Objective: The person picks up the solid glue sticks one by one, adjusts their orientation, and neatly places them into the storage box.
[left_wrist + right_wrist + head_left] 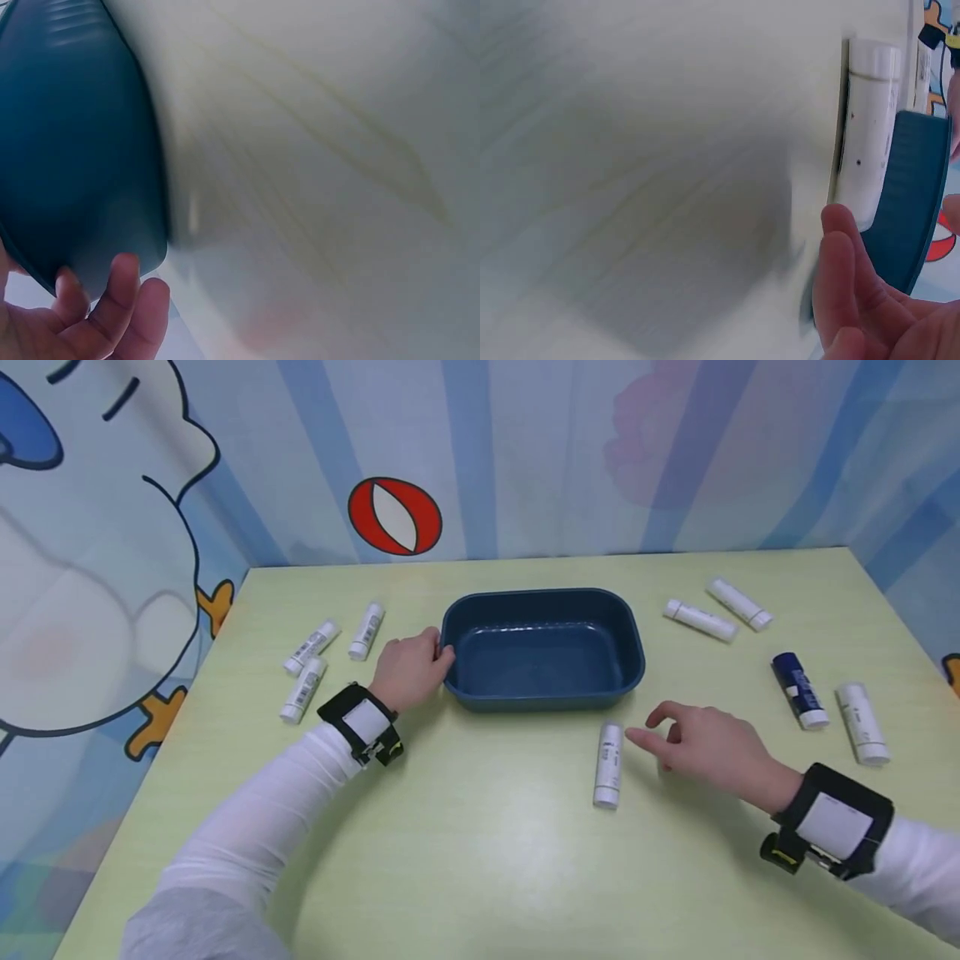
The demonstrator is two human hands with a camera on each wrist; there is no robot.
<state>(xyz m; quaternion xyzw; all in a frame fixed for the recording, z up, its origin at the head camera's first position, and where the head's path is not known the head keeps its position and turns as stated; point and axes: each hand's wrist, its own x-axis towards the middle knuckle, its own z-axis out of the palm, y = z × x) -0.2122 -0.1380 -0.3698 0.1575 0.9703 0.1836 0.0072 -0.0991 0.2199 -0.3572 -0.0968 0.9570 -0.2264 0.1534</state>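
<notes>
A dark blue plastic basin [543, 702] stands at the middle of the table. My left hand [408, 670] grips its left end, thumb at the rim and fingers against the outer wall, as the left wrist view shows on the basin [82, 142]. In front of the basin's right corner lies a white glue stick [608, 766]. Just right of that stick is my right hand [708, 750], holding nothing, its thumb and forefinger apart near the stick's far end. In the right wrist view the fingertips [838, 219] are right beside the glue stick [868, 131].
To the left lie several white glue sticks, one of them upright to the view [366, 632]. At the back right are two more white sticks [701, 621]. A dark blue stick [800, 691] and a larger white one [862, 724] lie farther right. A patterned cloth [540, 460] hangs behind the table.
</notes>
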